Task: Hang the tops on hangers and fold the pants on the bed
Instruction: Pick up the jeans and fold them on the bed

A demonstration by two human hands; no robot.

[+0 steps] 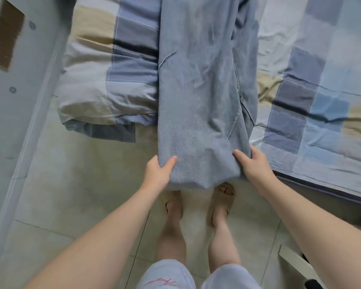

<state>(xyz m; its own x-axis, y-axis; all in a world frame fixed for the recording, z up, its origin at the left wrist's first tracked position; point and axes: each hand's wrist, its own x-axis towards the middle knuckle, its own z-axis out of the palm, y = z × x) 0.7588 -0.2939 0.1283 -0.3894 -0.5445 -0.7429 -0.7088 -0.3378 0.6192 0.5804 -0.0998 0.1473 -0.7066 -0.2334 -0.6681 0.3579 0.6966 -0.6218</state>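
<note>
Both hands are pinching the near end of the denim pants (202, 90): left hand (157, 174) and right hand (253, 165) at the corners, long axis running straight away across the bed (321, 142).

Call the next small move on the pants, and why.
Probably carry the held end forward and lay it over the far part, halving the length. Left hand and right hand each grip a near corner of the pants, which lie stretched along the bed with that end past the edge, over the floor.
</note>
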